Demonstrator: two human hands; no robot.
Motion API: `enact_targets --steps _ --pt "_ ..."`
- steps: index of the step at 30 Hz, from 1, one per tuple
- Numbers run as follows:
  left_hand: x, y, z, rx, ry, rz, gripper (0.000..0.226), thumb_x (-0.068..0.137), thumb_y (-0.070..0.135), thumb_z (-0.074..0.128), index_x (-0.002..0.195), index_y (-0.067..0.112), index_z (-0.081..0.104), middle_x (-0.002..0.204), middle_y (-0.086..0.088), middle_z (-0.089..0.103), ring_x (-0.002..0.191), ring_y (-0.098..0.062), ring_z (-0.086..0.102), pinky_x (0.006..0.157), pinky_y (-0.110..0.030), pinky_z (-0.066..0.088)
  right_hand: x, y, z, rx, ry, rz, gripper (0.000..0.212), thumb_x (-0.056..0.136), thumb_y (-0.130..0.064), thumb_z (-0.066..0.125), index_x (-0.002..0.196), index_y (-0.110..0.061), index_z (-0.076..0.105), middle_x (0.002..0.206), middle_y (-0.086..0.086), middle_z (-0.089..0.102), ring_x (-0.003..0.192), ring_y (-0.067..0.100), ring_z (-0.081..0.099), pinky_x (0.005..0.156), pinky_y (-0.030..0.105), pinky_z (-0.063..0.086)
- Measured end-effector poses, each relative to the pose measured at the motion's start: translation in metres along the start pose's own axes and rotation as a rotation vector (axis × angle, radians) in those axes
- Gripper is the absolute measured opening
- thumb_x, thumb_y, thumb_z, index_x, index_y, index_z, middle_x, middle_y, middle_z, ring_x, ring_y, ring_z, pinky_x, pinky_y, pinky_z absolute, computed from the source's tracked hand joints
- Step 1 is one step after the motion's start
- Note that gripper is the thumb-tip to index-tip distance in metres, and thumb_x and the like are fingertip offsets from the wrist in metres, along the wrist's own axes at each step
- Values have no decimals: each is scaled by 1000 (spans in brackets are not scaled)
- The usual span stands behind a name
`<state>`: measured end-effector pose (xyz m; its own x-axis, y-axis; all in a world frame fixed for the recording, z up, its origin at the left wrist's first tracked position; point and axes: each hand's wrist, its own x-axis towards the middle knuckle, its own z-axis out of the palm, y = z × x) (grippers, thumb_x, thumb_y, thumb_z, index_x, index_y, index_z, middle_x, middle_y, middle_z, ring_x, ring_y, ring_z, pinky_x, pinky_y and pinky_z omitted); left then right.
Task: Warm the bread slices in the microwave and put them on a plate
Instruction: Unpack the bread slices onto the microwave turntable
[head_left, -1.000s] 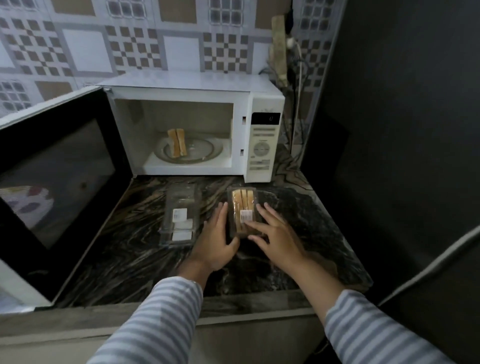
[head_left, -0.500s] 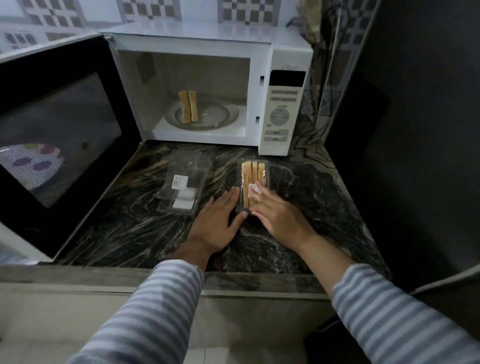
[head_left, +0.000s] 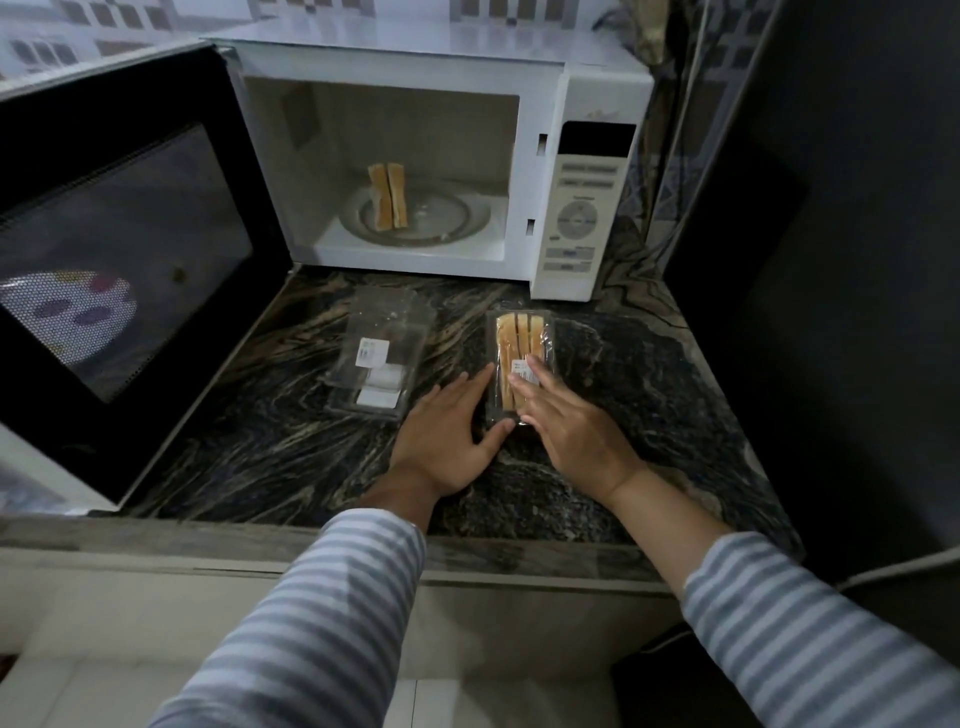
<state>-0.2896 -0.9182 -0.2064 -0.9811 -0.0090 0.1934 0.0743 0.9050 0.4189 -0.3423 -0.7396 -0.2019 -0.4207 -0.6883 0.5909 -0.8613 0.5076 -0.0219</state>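
Observation:
A white microwave (head_left: 592, 208) stands at the back of the dark marble counter, its door (head_left: 119, 249) swung wide to the left. Two bread slices (head_left: 388, 196) stand on edge on the glass turntable (head_left: 447, 221) inside. A clear packet of bread slices (head_left: 519, 358) lies on the counter in front of the microwave. My left hand (head_left: 447, 441) lies flat against the packet's left side, thumb at its near end. My right hand (head_left: 566, 421) rests with straight fingers on the packet's top and right side.
An empty clear plastic packet (head_left: 382, 358) with white labels lies left of the bread packet. The open door overhangs the counter's left part. A dark wall or appliance (head_left: 831, 260) closes off the right side. The counter's front edge (head_left: 467, 561) runs below my wrists.
The view has tilted down and come closer to the counter. Both hands stay at the bread packet; my right fingers have slid a little further over its top.

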Motion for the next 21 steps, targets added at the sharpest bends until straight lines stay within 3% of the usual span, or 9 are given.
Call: enact_targets --steps 5,8,11,14,16,19,21 --pt "1 1 -2 11 -20 -4 76 91 54 45 152 35 2 155 0 31 145 -12 19 118 -34 14 -4 4 5 42 37 48 36 96 -6 44 129 5 52 136 20 54 135 31 42 106 38 42" --pt "2 1 -1 27 -29 8 76 92 55 42 152 35 0 156 0 29 145 -13 19 118 -34 14 -3 5 4 54 17 33 36 91 3 57 124 -5 45 137 17 54 138 30 38 107 41 43" --pt "2 2 -4 -53 -1 23 72 92 61 37 152 34 6 156 3 29 143 -14 25 117 -40 19 -2 3 -4 57 24 35 30 94 -1 52 125 -1 52 144 17 46 141 31 32 112 42 36" --pt "4 6 -9 -241 26 11 70 90 65 32 151 35 15 158 7 24 143 -13 26 115 -45 25 -8 -3 -11 182 173 308 37 99 -14 37 133 -5 50 152 15 34 144 28 26 118 36 23" --pt "9 15 -14 -366 42 -15 66 92 61 35 150 33 21 159 9 18 144 -11 22 116 -41 25 -16 -8 -12 226 229 559 41 99 -15 33 138 -6 45 153 12 33 143 23 27 117 39 27" --pt "27 32 -29 -467 95 -45 60 97 50 38 150 24 26 158 2 23 144 -12 22 115 -29 23 -17 -16 -13 182 106 772 40 97 -9 44 137 -8 47 152 12 34 142 24 28 117 42 27" --pt "41 43 -45 -480 134 -45 58 98 48 36 150 23 24 153 -2 35 140 -17 33 113 -33 29 1 -21 -14 146 6 803 42 97 -16 47 139 -10 45 152 13 34 142 25 28 117 33 20"
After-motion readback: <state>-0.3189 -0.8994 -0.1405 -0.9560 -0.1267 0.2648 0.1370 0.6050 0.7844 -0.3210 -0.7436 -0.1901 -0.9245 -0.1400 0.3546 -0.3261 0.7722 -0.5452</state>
